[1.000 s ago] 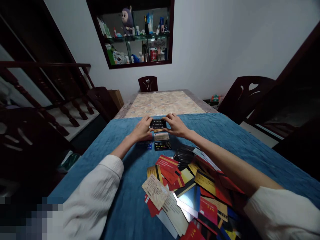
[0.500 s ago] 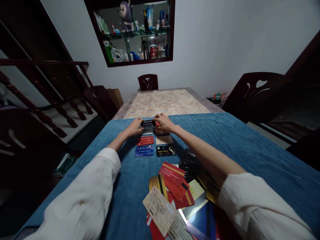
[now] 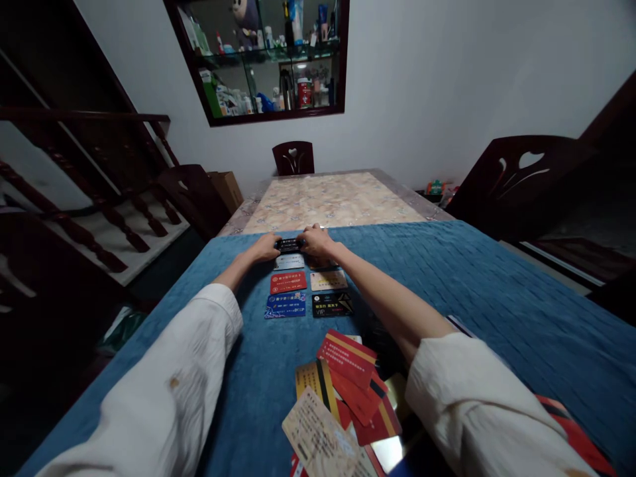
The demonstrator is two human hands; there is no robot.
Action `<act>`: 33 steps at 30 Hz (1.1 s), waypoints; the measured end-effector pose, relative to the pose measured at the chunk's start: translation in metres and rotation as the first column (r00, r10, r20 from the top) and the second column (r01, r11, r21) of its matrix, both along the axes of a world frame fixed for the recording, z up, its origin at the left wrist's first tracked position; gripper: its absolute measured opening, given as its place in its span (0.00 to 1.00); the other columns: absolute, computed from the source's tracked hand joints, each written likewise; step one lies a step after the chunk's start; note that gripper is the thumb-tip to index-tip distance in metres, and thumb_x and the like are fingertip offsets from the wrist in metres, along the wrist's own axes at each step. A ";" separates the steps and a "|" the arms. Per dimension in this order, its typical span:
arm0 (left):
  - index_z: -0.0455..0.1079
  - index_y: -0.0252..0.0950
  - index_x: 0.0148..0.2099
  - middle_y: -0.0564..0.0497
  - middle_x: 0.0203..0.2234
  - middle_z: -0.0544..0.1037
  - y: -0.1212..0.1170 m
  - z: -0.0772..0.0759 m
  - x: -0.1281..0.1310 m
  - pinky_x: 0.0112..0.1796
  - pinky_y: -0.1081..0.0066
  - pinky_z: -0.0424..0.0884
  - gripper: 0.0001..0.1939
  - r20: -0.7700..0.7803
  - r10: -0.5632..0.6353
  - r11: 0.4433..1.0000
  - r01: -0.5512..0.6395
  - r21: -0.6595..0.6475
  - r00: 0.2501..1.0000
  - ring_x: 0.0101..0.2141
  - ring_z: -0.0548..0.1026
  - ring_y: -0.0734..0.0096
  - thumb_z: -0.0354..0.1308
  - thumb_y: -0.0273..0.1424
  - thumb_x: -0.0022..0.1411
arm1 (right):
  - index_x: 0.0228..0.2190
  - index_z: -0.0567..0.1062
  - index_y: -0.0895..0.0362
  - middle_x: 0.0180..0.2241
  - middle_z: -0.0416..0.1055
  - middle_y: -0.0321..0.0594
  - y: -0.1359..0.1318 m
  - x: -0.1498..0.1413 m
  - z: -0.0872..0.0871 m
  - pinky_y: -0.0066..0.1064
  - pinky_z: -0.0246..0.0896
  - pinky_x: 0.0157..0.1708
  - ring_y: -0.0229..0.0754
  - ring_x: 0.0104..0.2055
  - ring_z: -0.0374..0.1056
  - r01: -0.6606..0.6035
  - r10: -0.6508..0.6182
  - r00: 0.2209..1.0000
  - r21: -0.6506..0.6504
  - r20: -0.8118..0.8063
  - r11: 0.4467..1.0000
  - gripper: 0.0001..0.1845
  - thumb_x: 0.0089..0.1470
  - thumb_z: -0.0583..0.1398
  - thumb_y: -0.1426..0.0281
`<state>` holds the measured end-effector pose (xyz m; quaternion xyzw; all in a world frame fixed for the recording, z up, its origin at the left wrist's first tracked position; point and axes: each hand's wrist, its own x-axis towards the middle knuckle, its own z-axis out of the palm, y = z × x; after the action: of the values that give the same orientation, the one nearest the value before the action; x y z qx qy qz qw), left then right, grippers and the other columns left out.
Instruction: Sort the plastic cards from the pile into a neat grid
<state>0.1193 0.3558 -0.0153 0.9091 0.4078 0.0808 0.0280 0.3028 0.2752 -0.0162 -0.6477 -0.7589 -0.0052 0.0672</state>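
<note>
A black card (image 3: pixel 289 246) lies at the far end of the left column of cards, its two short edges between my hands. My left hand (image 3: pixel 265 248) pinches its left edge, and my right hand (image 3: pixel 318 243) has its fingers closed at the right edge. Just nearer is a silver card (image 3: pixel 289 263), followed by a red card (image 3: pixel 288 283) and a blue card (image 3: pixel 285 306). In the right column, a beige card (image 3: pixel 328 280) sits above a black VIP card (image 3: pixel 331 305). Another card under my right wrist is mostly hidden.
Loose cards overlap in a near pile, among them a red card (image 3: pixel 346 354), a gold card (image 3: pixel 313 383) and a beige card (image 3: pixel 322 430). My right forearm covers part of it. A blue cloth (image 3: pixel 248 371) covers the table's near part. Chairs stand around.
Both hands have brought the black card slightly left and down to the column's far end. More of the silver card shows. The red patch beside my right fingers is no longer visible.
</note>
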 end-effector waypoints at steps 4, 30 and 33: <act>0.78 0.36 0.39 0.48 0.33 0.81 0.005 -0.003 0.002 0.43 0.67 0.73 0.15 -0.040 0.006 0.999 -0.008 -0.033 0.999 0.41 0.77 0.56 0.58 0.24 0.46 | 0.54 0.76 0.48 0.57 0.69 0.50 0.003 -0.003 0.000 0.50 0.58 0.50 0.61 0.59 0.56 0.013 -0.013 1.000 -0.040 0.005 0.999 0.24 0.56 0.58 0.67; 0.74 0.32 0.54 0.43 0.49 0.80 -0.003 -0.003 0.007 0.53 0.68 0.70 0.24 -0.105 0.133 0.990 -0.136 -0.027 0.986 0.51 0.76 0.58 0.53 0.22 0.55 | 0.57 0.73 0.50 0.57 0.68 0.50 -0.016 -0.002 0.013 0.52 0.56 0.52 0.60 0.60 0.53 -0.018 0.027 0.992 -0.074 0.121 0.997 0.26 0.57 0.54 0.71; 0.71 0.28 0.57 0.39 0.53 0.76 -0.009 -0.003 0.005 0.56 0.66 0.67 0.24 -0.059 0.147 0.989 -0.147 0.006 0.987 0.55 0.73 0.57 0.52 0.23 0.58 | 0.55 0.74 0.50 0.57 0.68 0.50 -0.025 0.003 0.016 0.51 0.54 0.52 0.60 0.59 0.53 -0.028 0.032 0.992 -0.034 0.123 0.999 0.25 0.57 0.54 0.71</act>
<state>0.1245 0.3470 -0.0185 0.8785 0.4744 0.0559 0.0092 0.3059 0.2504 -0.0001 -0.6355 -0.7714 -0.0322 0.0096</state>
